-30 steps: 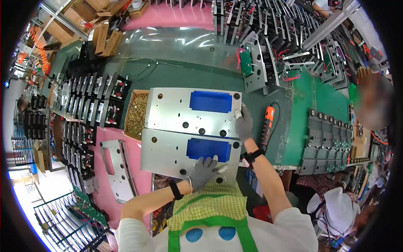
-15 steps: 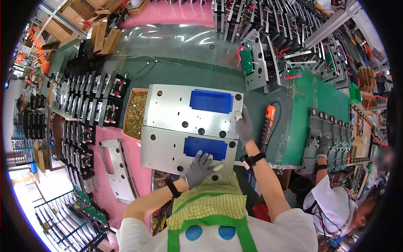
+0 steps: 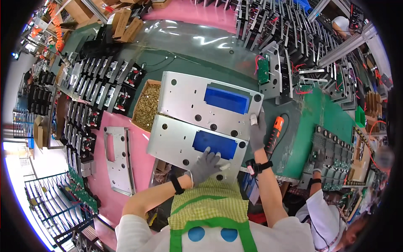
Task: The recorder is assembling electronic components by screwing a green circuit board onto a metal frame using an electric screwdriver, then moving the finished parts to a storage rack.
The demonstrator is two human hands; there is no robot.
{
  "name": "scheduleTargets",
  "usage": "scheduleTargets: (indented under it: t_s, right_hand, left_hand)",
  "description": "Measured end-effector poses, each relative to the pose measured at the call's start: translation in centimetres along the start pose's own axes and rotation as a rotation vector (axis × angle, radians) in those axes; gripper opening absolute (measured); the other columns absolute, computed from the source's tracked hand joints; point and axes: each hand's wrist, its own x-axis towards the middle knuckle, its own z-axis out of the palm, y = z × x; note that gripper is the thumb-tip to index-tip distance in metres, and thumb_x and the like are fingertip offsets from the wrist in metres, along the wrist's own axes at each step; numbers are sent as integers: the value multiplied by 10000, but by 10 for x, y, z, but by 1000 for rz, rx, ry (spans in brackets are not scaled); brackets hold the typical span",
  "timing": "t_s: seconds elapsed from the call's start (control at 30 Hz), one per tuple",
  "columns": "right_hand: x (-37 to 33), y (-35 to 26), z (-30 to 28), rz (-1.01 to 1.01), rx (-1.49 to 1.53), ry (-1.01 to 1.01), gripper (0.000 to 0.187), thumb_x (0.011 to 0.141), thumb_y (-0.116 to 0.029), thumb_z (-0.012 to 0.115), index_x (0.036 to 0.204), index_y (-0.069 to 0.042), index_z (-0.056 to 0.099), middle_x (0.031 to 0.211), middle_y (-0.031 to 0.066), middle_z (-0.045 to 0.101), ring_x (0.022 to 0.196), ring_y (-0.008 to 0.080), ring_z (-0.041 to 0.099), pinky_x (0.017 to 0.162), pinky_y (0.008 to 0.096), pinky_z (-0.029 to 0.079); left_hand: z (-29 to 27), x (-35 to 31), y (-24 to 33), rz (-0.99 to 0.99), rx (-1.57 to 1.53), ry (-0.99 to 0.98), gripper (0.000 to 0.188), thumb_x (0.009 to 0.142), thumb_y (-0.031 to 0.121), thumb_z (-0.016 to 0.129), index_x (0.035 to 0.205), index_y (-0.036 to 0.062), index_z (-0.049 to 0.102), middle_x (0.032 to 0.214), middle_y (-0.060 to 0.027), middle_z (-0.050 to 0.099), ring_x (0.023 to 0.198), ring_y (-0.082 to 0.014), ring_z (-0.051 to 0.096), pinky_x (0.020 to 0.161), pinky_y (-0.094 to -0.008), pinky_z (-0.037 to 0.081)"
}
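a green table (image 3: 201, 67) stretches ahead of the wearer. two silver metal panels lie at its near side: a far panel (image 3: 184, 96) and, just beside it, a near panel (image 3: 176, 138) reaching toward the wearer's body. left of them sits a cardboard box (image 3: 140, 101) of small brass-coloured parts (image 3: 147, 106). the gloved hands are apart: the left hand (image 3: 204, 166) spreads over the near panel; the right hand (image 3: 258, 132) touches the far panel's right edge, its grip impossible to tell. right of that lies an orange-and-black tool (image 3: 277, 128).
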Motion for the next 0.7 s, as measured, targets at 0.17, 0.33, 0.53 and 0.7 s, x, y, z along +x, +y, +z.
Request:
scheduleTargets:
  t_s: [0.17, 0.33, 0.53, 0.7]
  right_hand:
    - [-11, -11, -2, 183, 105, 25, 400, 943, -124, 435, 1323, 0, 404, 1215, 74, 518, 1095, 154, 477, 957, 270, 353]
    - [-15, 7, -2, 324, 102, -11, 386, 927, -111, 434, 1294, 10, 434, 1161, 72, 545, 1034, 147, 494, 909, 267, 375]
    - [-14, 18, 0, 354, -102, 21, 399, 901, -202, 495, 1259, -27, 481, 1008, 80, 618, 877, 167, 552, 792, 304, 433]
    - [-10, 21, -5, 557, 157, -64, 397, 900, -250, 517, 1225, -21, 509, 985, 67, 617, 864, 147, 547, 790, 273, 423]
  left_hand:
    - [-25, -11, 26, -133, -117, -31, 501, 782, 145, 533, 1267, 258, 479, 1148, -141, 480, 1012, -300, 478, 979, -510, 337]
    - [-23, -24, 30, -83, -64, -32, 423, 782, 137, 523, 1193, 237, 537, 1102, -146, 498, 942, -287, 484, 947, -501, 363]
    - [15, -16, 30, -28, -118, -41, 526, 804, 162, 514, 1313, 241, 409, 1189, -146, 470, 988, -288, 478, 961, -495, 357]
    - [28, -17, 26, -6, -87, 69, 574, 774, 155, 536, 1319, 269, 397, 1184, -148, 462, 990, -291, 474, 940, -497, 374]
